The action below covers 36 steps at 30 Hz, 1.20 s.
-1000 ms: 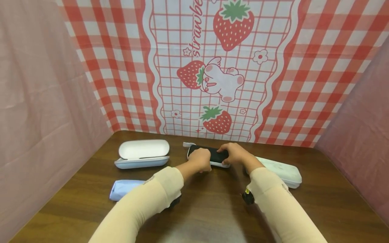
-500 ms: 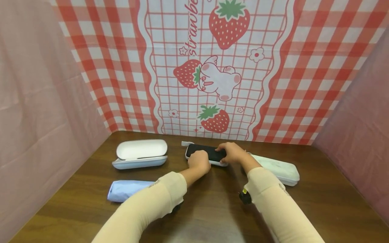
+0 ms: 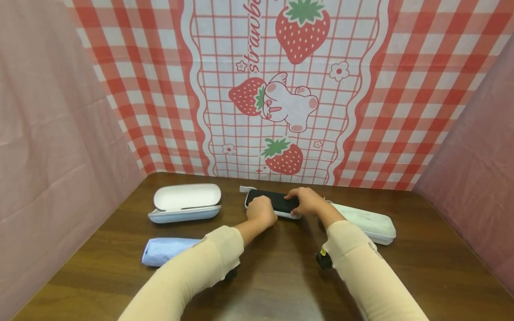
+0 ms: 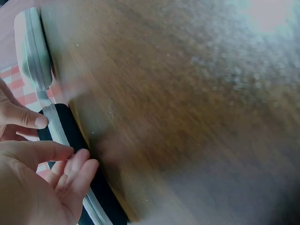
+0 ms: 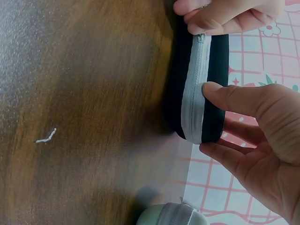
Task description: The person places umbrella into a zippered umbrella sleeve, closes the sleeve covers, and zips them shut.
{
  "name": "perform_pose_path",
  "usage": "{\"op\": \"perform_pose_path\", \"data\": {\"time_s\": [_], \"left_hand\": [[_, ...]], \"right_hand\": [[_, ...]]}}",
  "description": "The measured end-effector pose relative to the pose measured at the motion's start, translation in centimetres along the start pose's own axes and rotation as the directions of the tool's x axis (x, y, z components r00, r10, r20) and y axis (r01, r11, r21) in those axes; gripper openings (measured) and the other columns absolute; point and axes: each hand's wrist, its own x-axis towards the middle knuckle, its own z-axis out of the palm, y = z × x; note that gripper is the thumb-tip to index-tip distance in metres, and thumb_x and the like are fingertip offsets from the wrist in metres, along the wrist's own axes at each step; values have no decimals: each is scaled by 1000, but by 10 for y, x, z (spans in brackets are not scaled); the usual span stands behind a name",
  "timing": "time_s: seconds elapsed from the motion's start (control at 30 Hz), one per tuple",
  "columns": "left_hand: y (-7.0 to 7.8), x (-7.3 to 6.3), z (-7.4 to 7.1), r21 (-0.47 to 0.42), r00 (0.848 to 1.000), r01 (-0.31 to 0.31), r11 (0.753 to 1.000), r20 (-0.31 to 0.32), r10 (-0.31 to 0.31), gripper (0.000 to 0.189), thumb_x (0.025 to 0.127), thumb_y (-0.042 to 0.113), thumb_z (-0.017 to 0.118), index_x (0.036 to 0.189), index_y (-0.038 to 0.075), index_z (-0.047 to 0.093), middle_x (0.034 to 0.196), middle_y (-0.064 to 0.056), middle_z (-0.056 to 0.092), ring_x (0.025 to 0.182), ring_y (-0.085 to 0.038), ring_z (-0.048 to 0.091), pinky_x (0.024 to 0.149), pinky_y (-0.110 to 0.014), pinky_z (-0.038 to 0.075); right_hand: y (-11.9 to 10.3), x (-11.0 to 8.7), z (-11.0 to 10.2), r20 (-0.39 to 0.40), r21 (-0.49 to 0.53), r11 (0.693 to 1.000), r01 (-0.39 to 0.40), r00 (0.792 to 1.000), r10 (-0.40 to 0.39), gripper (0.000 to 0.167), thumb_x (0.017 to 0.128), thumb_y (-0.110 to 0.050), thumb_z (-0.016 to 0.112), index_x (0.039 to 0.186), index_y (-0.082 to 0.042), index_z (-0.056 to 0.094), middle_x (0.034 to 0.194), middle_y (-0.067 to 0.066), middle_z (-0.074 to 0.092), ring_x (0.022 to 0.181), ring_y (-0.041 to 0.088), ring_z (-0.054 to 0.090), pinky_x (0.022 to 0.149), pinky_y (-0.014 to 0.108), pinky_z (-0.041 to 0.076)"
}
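Observation:
A black zippered case with a pale grey zipper band lies at the back middle of the table. My left hand is at its front side, thumb and fingers pinching at the zipper pull; the pull itself is mostly covered. My right hand grips the case's right end. In the right wrist view, the right thumb presses beside the zipper band and the fingers reach round the end. The zipper teeth look closed between the two hands. A light grey strap sticks out at the case's left end.
An open light blue hard case with a white inside stands at back left. In front of it lies a pale blue pouch, partly behind my left sleeve. A pale green zippered case lies right of my right hand. A checked cloth hangs behind.
My left hand has shifted slightly left along the front of the black case. My right hand keeps its hold on the right end, and the case stays in place.

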Motion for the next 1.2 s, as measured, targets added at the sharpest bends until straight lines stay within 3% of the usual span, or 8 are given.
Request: {"op": "perform_pose_path", "data": {"time_s": [0.13, 0.43, 0.6, 0.7, 0.93, 1.2], "left_hand": [[-3, 0, -3, -28, 1000, -6, 1000, -4, 6, 24, 75, 18, 74, 54, 18, 63, 69, 2, 65, 73, -18, 65, 58, -36, 55], [-5, 4, -8, 23, 998, 1, 1000, 69, -3, 26, 71, 31, 82, 54, 21, 64, 63, 7, 64, 77, -15, 65, 69, -33, 54], [-4, 9, -15, 19, 984, 23, 1000, 174, -26, 24, 75, 26, 78, 58, 17, 65, 46, 6, 60, 49, -8, 61, 52, -25, 51], [-5, 13, -20, 23, 974, 51, 998, 221, -55, 20, 76, 23, 77, 64, 14, 65, 47, 5, 60, 41, -8, 58, 44, -23, 48], [-18, 26, -33, 98, 951, 106, 990, 279, -130, 15, 76, 16, 76, 63, 13, 69, 52, 3, 64, 44, -10, 61, 46, -25, 50], [-34, 29, -45, 69, 951, 94, 993, 290, -110, 11, 71, 13, 81, 65, 14, 71, 54, 4, 65, 49, -11, 65, 49, -25, 52]], "right_hand": [[0, 1, 1, -1, -2, 1000, -4, 1000, 4, 46, 73, -4, 83, 116, -2, 69, 119, 17, 65, 117, 37, 56, 99, 50, 44], [1, 0, 3, 13, -14, 1000, 4, 1000, -4, 46, 75, -6, 82, 118, -2, 68, 121, 18, 64, 118, 38, 55, 100, 50, 43], [-1, -1, 2, 20, -19, 1000, 8, 1000, -7, 45, 75, -6, 82, 118, -2, 68, 121, 17, 64, 118, 37, 55, 100, 50, 43], [-1, -1, 0, 28, -16, 1000, 1, 1000, 0, 46, 76, -6, 82, 119, -2, 68, 123, 17, 64, 119, 37, 54, 100, 50, 43], [-1, -1, -1, 14, -29, 1000, 8, 1000, -7, 46, 74, -6, 82, 118, -3, 68, 123, 17, 64, 118, 38, 55, 100, 50, 43], [-2, -4, 1, 13, -6, 1000, 14, 1000, -14, 46, 75, -5, 81, 119, -2, 68, 124, 18, 63, 120, 39, 53, 101, 51, 42]]}}
